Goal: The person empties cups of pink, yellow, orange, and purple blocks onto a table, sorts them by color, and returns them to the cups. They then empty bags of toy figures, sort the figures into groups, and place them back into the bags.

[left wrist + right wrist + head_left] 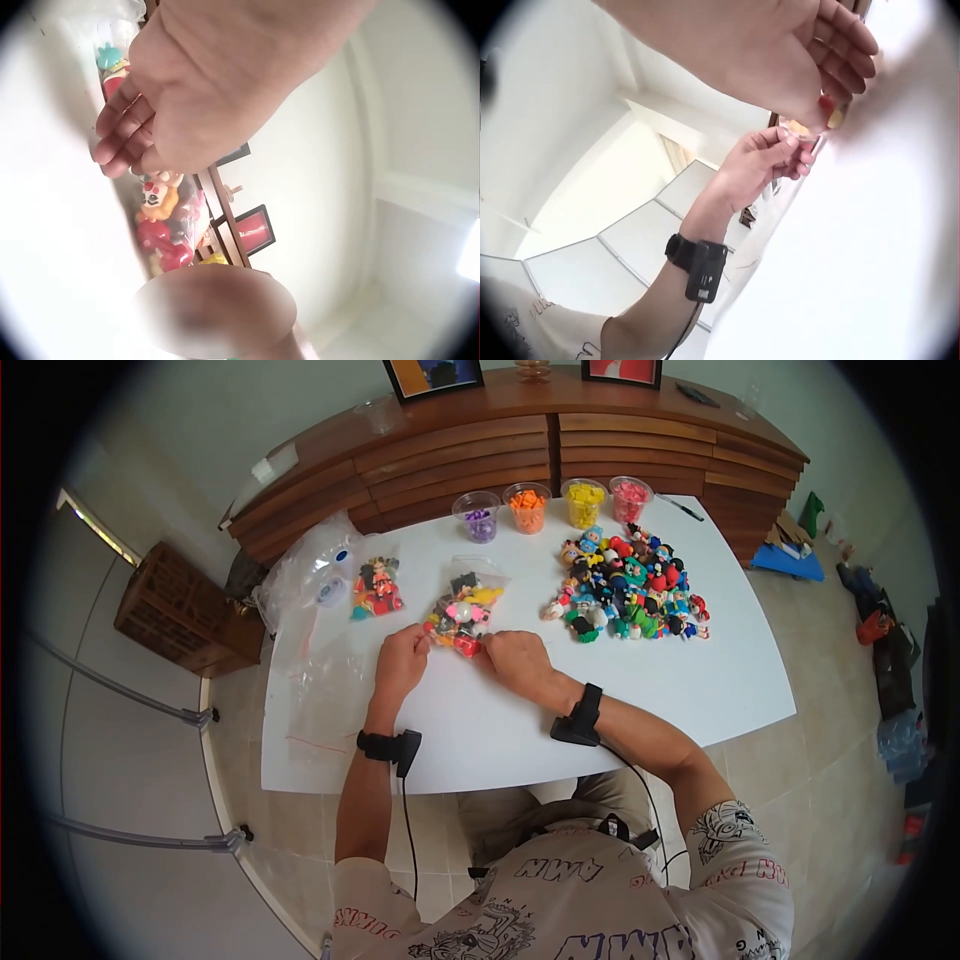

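A clear plastic bag (pixel 465 610) filled with small colourful toy figures lies on the white table (pixel 620 690) in front of me. My left hand (pixel 402 658) pinches its near left corner between thumb and fingers, as the right wrist view also shows. At the near right corner, my right hand (pixel 522 662) holds the bag's edge, its fingers bent beneath the palm. Through the film, orange, red and pink figures (pixel 159 202) show in the left wrist view. A second filled bag (pixel 378 590) lies to the left, beyond my left hand.
A heap of loose toy figures (pixel 635 585) spreads on the right. Along the far edge stand clear cups of purple, orange (pixel 527 510), yellow and pink pieces. Crumpled clear plastic (pixel 310 575) and flat empty bags (pixel 325 695) cover the left side. A pen (pixel 682 507) lies far right.
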A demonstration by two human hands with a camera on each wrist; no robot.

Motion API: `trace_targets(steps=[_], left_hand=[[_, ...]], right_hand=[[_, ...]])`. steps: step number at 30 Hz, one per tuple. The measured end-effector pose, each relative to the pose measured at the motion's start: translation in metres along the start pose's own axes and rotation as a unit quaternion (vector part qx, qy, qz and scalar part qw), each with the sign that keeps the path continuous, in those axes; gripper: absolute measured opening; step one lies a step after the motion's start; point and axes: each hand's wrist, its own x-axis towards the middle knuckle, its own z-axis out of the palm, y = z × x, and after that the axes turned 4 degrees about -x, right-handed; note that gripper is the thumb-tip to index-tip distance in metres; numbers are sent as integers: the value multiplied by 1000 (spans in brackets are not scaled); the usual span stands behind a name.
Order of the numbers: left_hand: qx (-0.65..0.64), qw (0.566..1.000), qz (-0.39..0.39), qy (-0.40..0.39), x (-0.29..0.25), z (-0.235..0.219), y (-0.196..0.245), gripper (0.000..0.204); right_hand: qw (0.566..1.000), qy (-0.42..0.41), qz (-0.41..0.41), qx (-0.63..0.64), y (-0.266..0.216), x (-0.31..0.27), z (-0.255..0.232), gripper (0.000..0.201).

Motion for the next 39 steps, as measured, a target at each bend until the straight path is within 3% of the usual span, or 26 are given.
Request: trace_targets(steps=[3,6,8,10,15,17,20,23,26,30,32,35,37,38,39], left_hand=[[24,1000,-11,13,2,-4,20,13],[-13,997,64,45,6,-2,22,14],[-36,999,2,-1,12,-5,26,16],[-59,998,14,-14,22,-3,30,16],[-54,997,53,-26,65,-4,90,20],[-14,996,59,-63,89,-6,126,32],[-47,990,69,-112,131,3,153,29],[-77,989,91,-85,159,7,184,28],[14,990,131,-43,171,8,223,29],[-9,985,174,-6,179,7,262,29],[-32,982,186,-1,177,3,272,30],[-86,975,206,-5,165,-4,275,35],[-161,969,171,-72,152,-11,271,58],[-161,969,172,-74,145,-11,266,58],[-233,958,105,-128,135,-9,256,71]], right_hand=[[1000,0,-28,-6,-10,-6,-10,30],[1000,7,18,-6,-10,1,-3,32],[1000,8,26,-4,-1,0,-4,31],[999,8,32,-5,11,-1,-15,30],[979,26,106,170,71,29,-82,29],[955,22,109,274,95,44,-119,32],[951,38,113,285,114,56,-167,34],[944,-1,152,293,134,65,-210,34],[958,4,149,247,147,70,-243,36],[970,29,118,210,145,64,-285,31],[962,92,81,245,142,58,-301,36],[960,121,57,245,139,46,-318,33],[966,132,44,218,137,40,-323,32],[966,134,45,218,134,36,-320,32],[969,169,-12,180,129,31,-314,32]])
